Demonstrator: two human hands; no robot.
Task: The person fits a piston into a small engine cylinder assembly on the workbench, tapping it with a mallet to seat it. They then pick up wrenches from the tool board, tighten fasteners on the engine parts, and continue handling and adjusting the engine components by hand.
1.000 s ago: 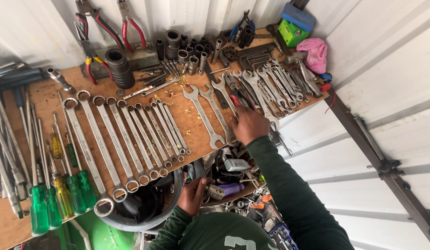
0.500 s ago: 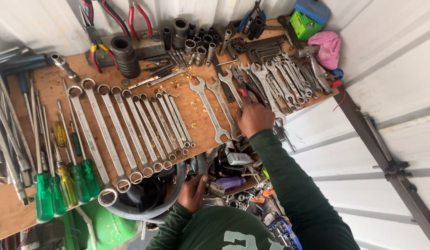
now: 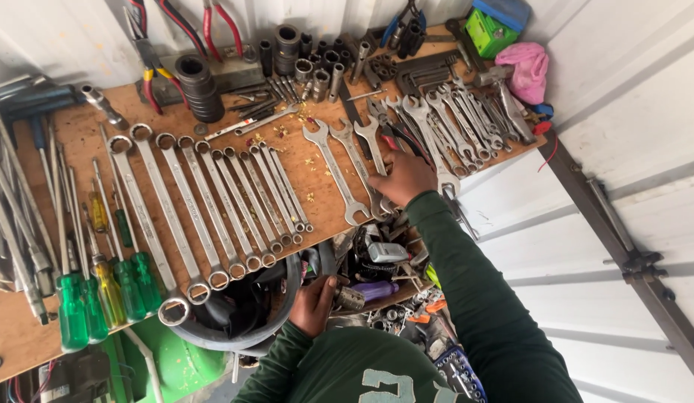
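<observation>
Right hand (image 3: 406, 177) pressed flat, fingers narrow, on a spanner (image 3: 371, 153) at the tabletop (image 3: 317, 175) front edge. Left hand (image 3: 313, 304) below, curled round a small metal part (image 3: 349, 298); grip unclear. Risk: nudged spanner sliding off into the clutter (image 3: 384, 257) beneath.

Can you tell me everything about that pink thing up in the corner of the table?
The pink thing looks like a soft, crumpled cloth or bag, bright pink with folds and no clear shape. It sits bunched up at the far right corner of the wooden bench, beside a white wall. A green and blue box stands just left of it, and the ends of grey metal spanners lie close below it. No hand touches it. What it holds, if anything, is hidden.
</observation>
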